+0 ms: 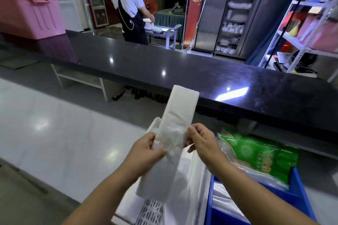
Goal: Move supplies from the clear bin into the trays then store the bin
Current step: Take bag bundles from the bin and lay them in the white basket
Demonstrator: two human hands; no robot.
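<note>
I hold a long white bundle of plastic bags point(178, 113) upright in front of me, bound round its middle by a thin band. My left hand point(146, 149) grips the bundle at the band from the left. My right hand point(202, 140) pinches it from the right at the same height. Below the hands stands a white perforated tray point(152, 212) with clear plastic packs in it. To its right a blue tray point(300, 190) holds clear packs and a green printed packet point(259, 153). The clear bin is not in view.
A long black counter point(182, 67) runs across in front of the trays. A pink lidded bin point(31, 14) sits at its far left. Behind it a person in an apron stands at a cart with plates point(149, 23). Metal shelving point(301, 29) stands at the right.
</note>
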